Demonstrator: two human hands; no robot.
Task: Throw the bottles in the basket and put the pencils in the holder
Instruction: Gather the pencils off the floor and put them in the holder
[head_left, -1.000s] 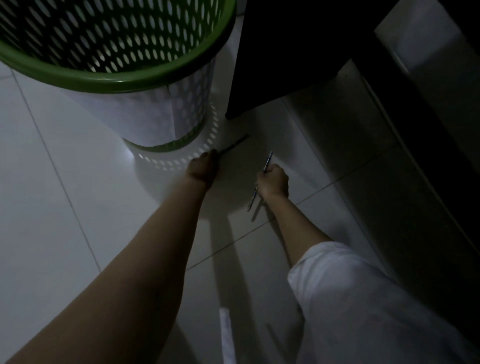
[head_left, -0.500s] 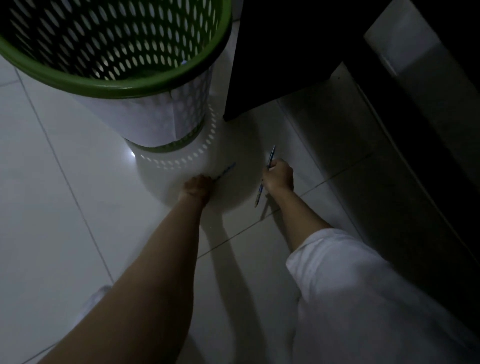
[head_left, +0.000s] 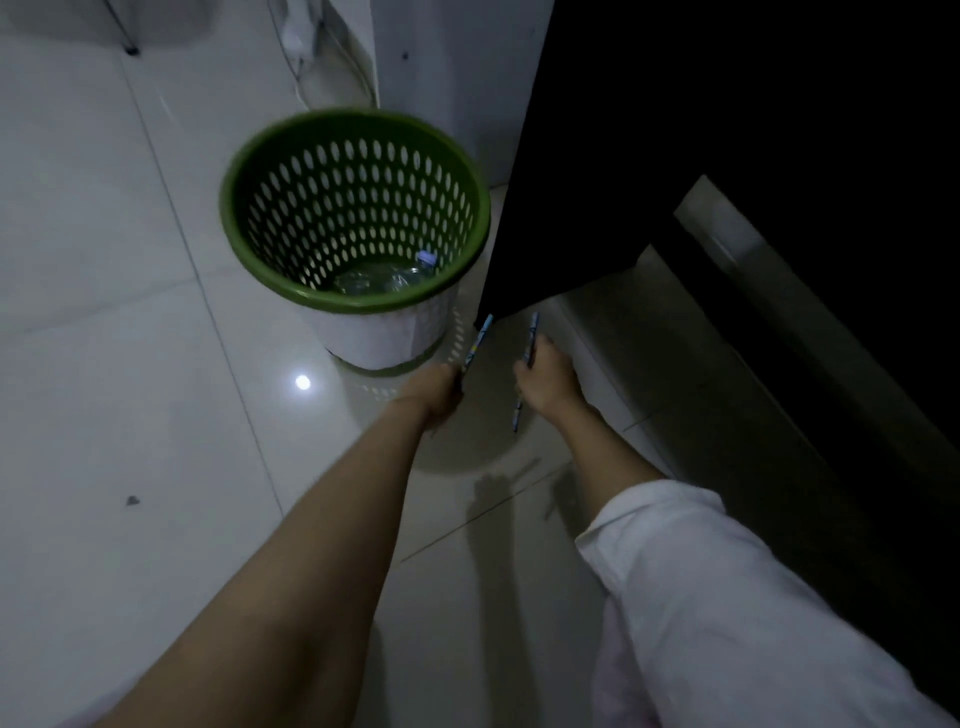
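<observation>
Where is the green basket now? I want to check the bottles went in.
In the head view, the green basket stands on the floor, upper centre-left, beside the dark cabinet.

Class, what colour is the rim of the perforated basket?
Green; the basket rim shows clearly in the head view.

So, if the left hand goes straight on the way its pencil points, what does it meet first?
Probably the dark cabinet's lower corner, just right of the green basket; depth is unclear. The left hand holds its pencil.
</observation>
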